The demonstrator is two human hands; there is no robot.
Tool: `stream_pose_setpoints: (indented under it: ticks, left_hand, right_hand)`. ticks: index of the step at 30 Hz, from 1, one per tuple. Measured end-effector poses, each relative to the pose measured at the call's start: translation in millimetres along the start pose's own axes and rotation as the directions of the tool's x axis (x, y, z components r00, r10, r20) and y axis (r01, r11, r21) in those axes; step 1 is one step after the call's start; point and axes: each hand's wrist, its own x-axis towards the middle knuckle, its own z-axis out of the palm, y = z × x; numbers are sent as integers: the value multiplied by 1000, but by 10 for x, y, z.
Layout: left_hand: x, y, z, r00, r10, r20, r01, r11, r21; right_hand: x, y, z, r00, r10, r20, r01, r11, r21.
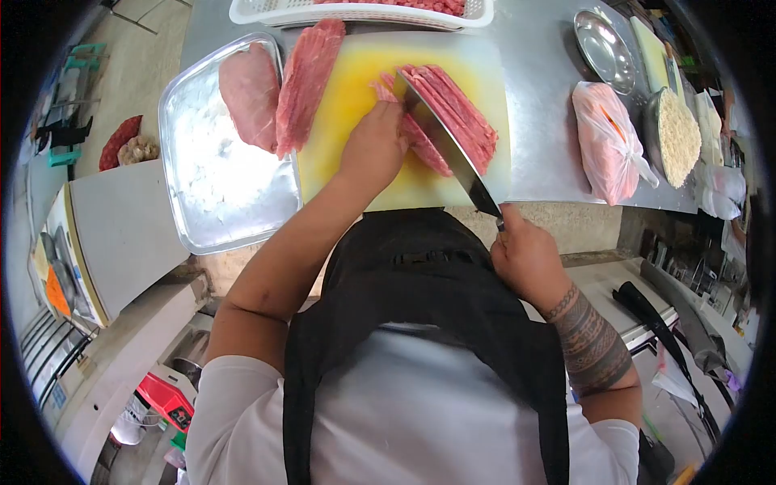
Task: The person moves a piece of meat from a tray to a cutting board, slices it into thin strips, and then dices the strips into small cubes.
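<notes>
My right hand (527, 252) is closed round the handle of a large knife (449, 147), its blade slanting up and left over the cutting board (339, 174). Right of the blade lies a row of raw meat strips (454, 113). On the blade's left side is a narrower piece of meat (422, 147), with my left hand (377, 144) bent over its upper end and pressing on it. Those fingertips are partly hidden. A long slab of meat (309, 85) rests across the board's left edge and the metal tray (179, 174), beside a paler piece (249, 97).
A white basket (364, 14) of cut meat stands at the back. To the right on the steel table (537, 153) are a metal bowl (605, 50), a tied plastic bag (605, 141) with pinkish contents, and a bowl of pale shredded or crumbly food (677, 139).
</notes>
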Motion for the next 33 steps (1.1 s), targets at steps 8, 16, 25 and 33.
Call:
stream_pose_setpoints:
  ticks: [8, 16, 25, 33]
  left_hand:
    - [-15, -2, -3, 997, -63, 37, 63, 998, -8]
    - [-8, -60, 49, 997, -59, 49, 62, 997, -47]
    - [-12, -51, 74, 999, -50, 5, 50, 997, -62]
    - [9, -44, 58, 994, -91, 64, 93, 995, -24]
  right_hand:
    - [243, -104, 97, 995, 35, 98, -31, 998, -46]
    - [584, -415, 179, 999, 7, 33, -6, 998, -55]
    - [437, -443, 68, 997, 2, 73, 6, 994, -110]
    - [982, -249, 660, 994, -84, -74, 84, 996, 2]
